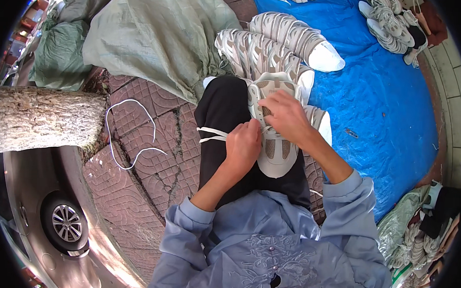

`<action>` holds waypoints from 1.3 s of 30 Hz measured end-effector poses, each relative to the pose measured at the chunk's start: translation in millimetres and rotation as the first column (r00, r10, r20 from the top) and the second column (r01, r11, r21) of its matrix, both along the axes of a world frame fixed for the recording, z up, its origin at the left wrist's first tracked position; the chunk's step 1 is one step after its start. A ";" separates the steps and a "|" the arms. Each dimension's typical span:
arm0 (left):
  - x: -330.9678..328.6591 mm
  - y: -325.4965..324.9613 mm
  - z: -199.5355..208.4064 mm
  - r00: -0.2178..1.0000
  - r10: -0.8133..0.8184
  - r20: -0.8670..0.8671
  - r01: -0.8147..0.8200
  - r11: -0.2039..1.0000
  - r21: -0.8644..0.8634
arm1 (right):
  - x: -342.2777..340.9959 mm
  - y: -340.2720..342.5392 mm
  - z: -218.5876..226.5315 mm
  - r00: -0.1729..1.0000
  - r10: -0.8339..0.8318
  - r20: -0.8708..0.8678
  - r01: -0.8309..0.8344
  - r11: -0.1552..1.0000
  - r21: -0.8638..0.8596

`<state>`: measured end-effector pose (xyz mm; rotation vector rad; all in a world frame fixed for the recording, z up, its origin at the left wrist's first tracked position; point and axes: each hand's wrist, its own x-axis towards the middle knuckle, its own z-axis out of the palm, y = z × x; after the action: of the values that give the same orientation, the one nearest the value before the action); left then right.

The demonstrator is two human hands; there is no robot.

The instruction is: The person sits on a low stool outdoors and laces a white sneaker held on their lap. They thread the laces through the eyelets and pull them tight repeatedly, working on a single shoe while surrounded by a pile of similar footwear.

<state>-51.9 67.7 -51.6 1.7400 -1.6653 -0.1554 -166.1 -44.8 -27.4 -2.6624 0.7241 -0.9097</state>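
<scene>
A beige and white sneaker upper (277,161) with brown mesh panels lies across my lap, its toe toward me. My left hand (242,146) is closed at the left side of the lacing, around a cream shoelace (213,134) whose two loose strands stick out to the left over my black trouser leg. On the upper's throat, by the eyelets, sits my right hand (285,117) with its fingers curled and pinched together. Whatever its fingertips hold is hidden. Just beyond my knees a nested row of similar sneaker uppers (256,52) touches the one being handled.
Another nested row of uppers (288,32) rests on a blue tarp (394,100). A loose white lace (108,122) lies on the brick paving at left, near a tree trunk (46,120) and a parked car (46,186). A grey-green sack (158,30) stands ahead; bundled laces (423,243) sit at right.
</scene>
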 end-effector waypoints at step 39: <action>16.9 -6.9 17.7 0.747 -0.297 0.595 0.244 0.955 0.170 | -16.2 28.4 -5.4 0.969 -0.203 0.137 -0.022 0.486 0.874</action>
<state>-35.0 60.8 -33.9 1.6967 -2.4213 0.2539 -182.3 -16.5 -32.8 -1.5734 0.9468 -0.5836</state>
